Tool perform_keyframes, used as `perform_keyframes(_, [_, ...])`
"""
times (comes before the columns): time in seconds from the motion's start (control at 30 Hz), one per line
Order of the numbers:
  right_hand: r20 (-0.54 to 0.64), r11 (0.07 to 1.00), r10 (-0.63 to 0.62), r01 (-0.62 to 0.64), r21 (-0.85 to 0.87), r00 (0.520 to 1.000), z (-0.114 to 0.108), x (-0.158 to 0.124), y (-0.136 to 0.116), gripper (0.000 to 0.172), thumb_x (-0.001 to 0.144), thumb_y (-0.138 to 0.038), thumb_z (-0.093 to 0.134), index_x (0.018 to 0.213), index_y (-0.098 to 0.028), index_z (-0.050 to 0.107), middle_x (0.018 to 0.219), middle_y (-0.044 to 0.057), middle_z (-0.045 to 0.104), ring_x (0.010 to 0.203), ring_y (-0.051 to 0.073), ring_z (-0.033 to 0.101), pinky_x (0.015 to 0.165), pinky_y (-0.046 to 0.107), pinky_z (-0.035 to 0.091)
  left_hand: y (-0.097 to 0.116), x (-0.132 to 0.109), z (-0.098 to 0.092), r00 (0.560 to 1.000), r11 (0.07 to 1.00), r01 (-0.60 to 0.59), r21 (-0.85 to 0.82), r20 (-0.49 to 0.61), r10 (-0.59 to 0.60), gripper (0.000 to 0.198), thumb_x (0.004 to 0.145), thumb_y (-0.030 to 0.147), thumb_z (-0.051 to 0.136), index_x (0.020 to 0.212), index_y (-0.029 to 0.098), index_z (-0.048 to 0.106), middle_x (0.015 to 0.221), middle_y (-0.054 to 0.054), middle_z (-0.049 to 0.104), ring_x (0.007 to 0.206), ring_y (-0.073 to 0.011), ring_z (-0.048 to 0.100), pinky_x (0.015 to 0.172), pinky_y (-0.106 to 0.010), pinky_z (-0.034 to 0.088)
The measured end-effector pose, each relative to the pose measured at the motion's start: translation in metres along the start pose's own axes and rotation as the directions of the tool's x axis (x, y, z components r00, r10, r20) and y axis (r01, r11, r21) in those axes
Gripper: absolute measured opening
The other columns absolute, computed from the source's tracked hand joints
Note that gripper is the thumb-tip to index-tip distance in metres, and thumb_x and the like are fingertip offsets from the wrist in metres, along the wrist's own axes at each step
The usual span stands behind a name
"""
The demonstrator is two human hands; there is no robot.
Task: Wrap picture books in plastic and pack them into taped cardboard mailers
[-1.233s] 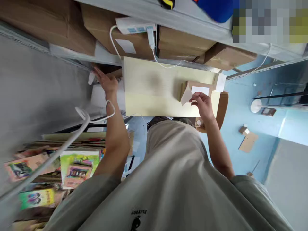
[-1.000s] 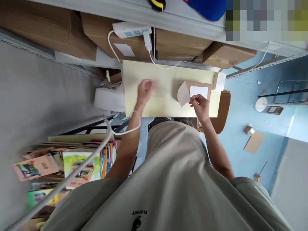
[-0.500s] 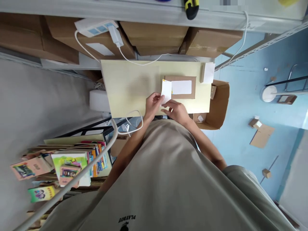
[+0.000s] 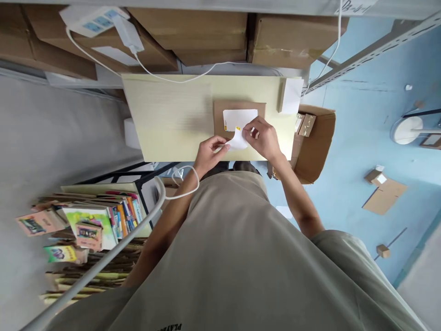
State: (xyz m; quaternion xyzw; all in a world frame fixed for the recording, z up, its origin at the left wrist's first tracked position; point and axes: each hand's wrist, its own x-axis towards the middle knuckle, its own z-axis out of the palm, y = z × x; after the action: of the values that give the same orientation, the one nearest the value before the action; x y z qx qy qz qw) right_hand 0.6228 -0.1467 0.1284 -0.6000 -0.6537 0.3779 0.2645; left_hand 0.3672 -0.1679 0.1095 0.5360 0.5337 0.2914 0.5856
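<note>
Between my two hands bends a small white label sheet [image 4: 237, 141] with a yellow mark at its top. My left hand [image 4: 211, 154] pinches its left edge, while the fingers of my right hand [image 4: 263, 138] grip the right side. Just beyond them a flat brown cardboard box [image 4: 220, 108] lies on the pale yellow tabletop [image 4: 172, 124]. A white label [image 4: 240, 118] with a yellow corner rests on the box's top. My right hand hides part of the box's near right corner.
A white box [image 4: 291, 95] stands at the table's right back corner. An open carton [image 4: 317, 147] sits beyond the right edge. Behind the table, a shelf holds brown cartons [image 4: 193, 34] and a white power strip [image 4: 93, 23]. Books [image 4: 120, 216] are stacked at lower left.
My right hand has moved up and taken hold of the label sheet's right side. The sheet, straight before, is now curved. The view has shifted, and the box is turned slightly.
</note>
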Motion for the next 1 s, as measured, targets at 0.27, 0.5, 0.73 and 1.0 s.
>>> perform_keyframes(0.27, [0.059, 0.995, -0.082, 0.085, -0.044, 0.995, 0.000, -0.048, -0.020, 0.014, 0.110, -0.023, 0.059, 0.108, -0.024, 0.073, 0.114, 0.005, 0.078, 0.072, 0.013, 0.066, 0.066, 0.030, 0.054, -0.044, 0.002, 0.017, 0.983, 0.975, 0.135, -0.175, -0.096, -0.154, 0.090, 0.092, 0.067, 0.089, 0.170, 0.040, 0.054, 0.148, -0.011, 0.077, 0.141, -0.0316, 0.074, 0.120, -0.052, 0.059])
perform_keyframes(0.5, [0.159, 0.996, -0.077, 0.083, -0.032, 0.984, 0.001, -0.073, -0.044, 0.020, 0.113, -0.025, 0.058, 0.107, -0.027, 0.077, 0.115, 0.005, 0.079, 0.072, 0.014, 0.069, 0.064, 0.031, 0.057, -0.021, 0.001, 0.028, 0.929, 0.924, 0.255, -0.283, -0.195, -0.316, 0.070, 0.079, 0.077, 0.093, 0.124, 0.025, 0.080, 0.124, -0.017, 0.086, 0.126, -0.0322, 0.081, 0.097, -0.040, 0.065])
perform_keyframes(0.73, [-0.038, 0.993, 0.096, -0.092, 0.080, 0.995, 0.001, -0.060, -0.023, 0.026, 0.116, -0.048, 0.062, 0.105, -0.028, 0.073, 0.114, 0.005, 0.076, 0.073, 0.015, 0.066, 0.070, 0.033, 0.061, -0.020, 0.015, 0.020, 0.906, 0.953, 0.257, -0.160, -0.303, -0.295, 0.049, 0.087, 0.070, 0.091, 0.092, 0.024, 0.078, 0.092, -0.007, 0.082, 0.092, -0.0219, 0.079, 0.080, -0.031, 0.061])
perform_keyframes(1.0, [-0.204, 0.956, 0.293, -0.280, 0.088, 0.934, 0.035, 0.011, 0.077, 0.051, 0.118, -0.070, 0.053, 0.105, -0.025, 0.072, 0.102, 0.009, 0.077, 0.091, 0.023, 0.073, 0.087, 0.039, 0.062, -0.031, 0.072, -0.005, 0.950, 0.952, 0.208, 0.223, -0.277, -0.143, 0.020, 0.090, 0.041, 0.085, 0.089, 0.021, 0.082, 0.097, -0.008, 0.086, 0.090, -0.0234, 0.075, 0.094, -0.036, 0.061])
